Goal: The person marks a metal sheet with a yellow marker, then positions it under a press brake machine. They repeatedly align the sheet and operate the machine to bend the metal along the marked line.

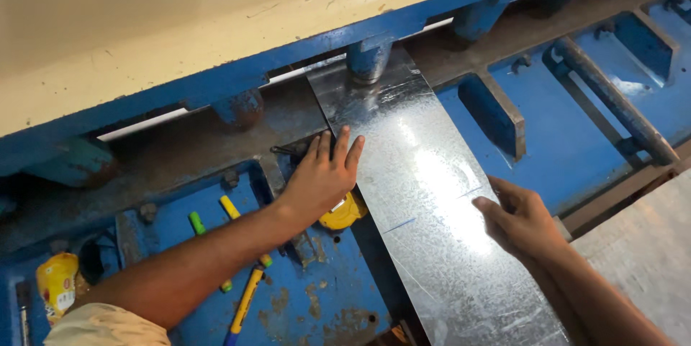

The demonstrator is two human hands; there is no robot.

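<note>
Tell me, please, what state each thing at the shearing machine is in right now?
Metal sheet: flat on the bed, far end under the blue beam.
Left hand: open, fingers on the sheet's left edge.
Right hand: open, fingertips on its right edge.
Yellow tape measure: lying under the left hand.
Markers: lying loose.

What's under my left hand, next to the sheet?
A yellow tape measure shows partly beneath the left hand, whose fingertips touch the edge of the galvanised metal sheet. The rest of the tape measure is covered by the palm.
</note>
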